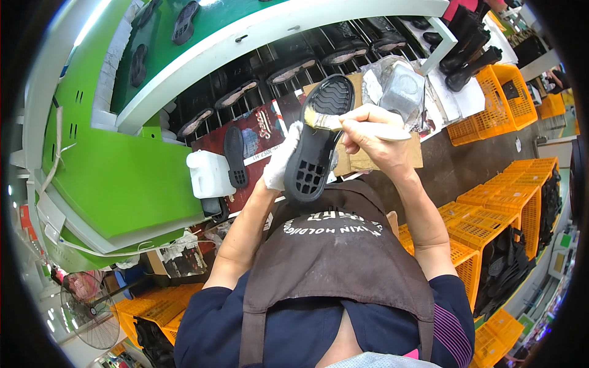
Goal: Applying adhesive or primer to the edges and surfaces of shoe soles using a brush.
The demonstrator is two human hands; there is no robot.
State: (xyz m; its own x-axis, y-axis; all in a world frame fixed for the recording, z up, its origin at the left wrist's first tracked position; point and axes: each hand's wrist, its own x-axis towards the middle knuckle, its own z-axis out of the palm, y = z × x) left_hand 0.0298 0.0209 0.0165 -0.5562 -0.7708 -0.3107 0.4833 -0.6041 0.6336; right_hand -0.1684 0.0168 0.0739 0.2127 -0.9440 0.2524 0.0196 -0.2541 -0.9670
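Note:
A black shoe sole (310, 150) is held up before my apron, its inner side with ribs and a grid of cavities facing up. My left hand (282, 162), in a white glove, grips it by its left edge; part of the fingers is hidden beneath. In my bare right hand (375, 138) is a brush (392, 132) with a pale handle. Its yellowish bristles touch the sole's left rim near the middle. Left of my gloved hand, another black sole (235, 156) lies on the dark red printed surface, beside a white plastic jug (208, 173).
Across the bench's far side runs a rack with shoe uppers (293, 71) on metal bars. A green machine (123, 184) with a green belt (215, 24) stands left. A clear plastic container (402, 91) sits beyond my right hand. Orange crates (491, 104) are stacked at right.

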